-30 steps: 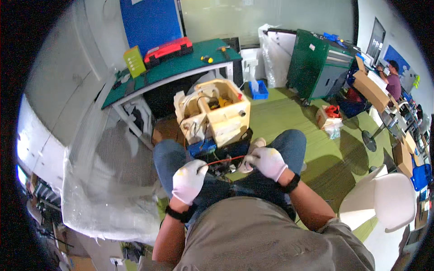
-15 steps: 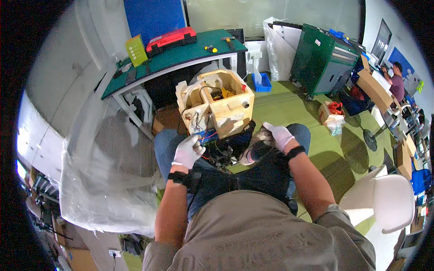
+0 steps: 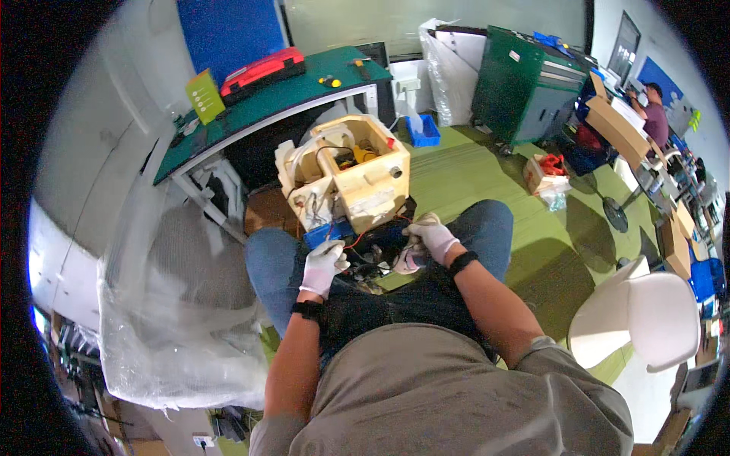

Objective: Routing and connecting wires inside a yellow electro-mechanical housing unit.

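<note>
Evidently, in the head view, the white-gloved left hand (image 3: pixel 323 267) and white-gloved right hand (image 3: pixel 432 235) are held apart, fingers curled; whether anything is gripped cannot be told. A thin red wire (image 3: pixel 368 232) is seen between them, before the boxy, cream-coloured, open-topped housing (image 3: pixel 372 201). Should the wire be over-tensioned or snagged, its ends might be pulled loose.

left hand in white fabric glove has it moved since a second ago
Yes, the left hand has moved forward, nearer the cream, boxy plastic housing.
</note>
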`<action>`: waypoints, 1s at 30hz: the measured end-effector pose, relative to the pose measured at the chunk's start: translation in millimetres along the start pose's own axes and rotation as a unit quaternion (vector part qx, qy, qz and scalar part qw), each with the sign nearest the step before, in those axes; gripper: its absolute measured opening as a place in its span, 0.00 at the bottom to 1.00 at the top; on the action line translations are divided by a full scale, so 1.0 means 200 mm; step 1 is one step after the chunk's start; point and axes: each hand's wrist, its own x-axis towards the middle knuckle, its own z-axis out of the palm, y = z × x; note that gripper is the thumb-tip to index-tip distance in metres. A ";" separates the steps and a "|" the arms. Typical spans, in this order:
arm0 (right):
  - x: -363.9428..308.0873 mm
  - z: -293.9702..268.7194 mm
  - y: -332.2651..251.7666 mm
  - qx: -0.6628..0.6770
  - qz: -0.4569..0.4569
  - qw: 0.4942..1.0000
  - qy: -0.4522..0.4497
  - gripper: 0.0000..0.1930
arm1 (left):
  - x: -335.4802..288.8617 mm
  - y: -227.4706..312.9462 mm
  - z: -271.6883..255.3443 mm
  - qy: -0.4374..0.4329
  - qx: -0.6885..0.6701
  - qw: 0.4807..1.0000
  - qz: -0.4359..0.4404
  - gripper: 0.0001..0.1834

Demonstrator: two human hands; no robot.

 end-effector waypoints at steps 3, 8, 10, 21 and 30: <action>0.07 -0.03 0.10 -0.292 -0.229 0.928 -0.028 0.14 | -0.02 0.01 0.03 -0.005 0.084 0.996 -0.006 0.19; -0.07 0.13 -0.01 -0.251 -0.009 0.959 -0.134 0.15 | -0.09 -0.02 0.11 0.022 0.381 0.904 0.192 0.44; -0.05 0.11 0.01 -0.258 -0.003 0.949 -0.181 0.16 | -0.12 0.04 0.19 -0.010 0.349 0.909 0.227 0.45; -0.09 0.20 0.00 -0.384 -0.034 0.890 -0.243 0.17 | -0.11 0.00 0.27 -0.156 0.330 0.925 0.101 0.15; -0.06 0.15 0.00 -0.142 0.024 0.958 -0.248 0.15 | -0.10 0.01 0.23 -0.139 0.148 0.979 -0.004 0.19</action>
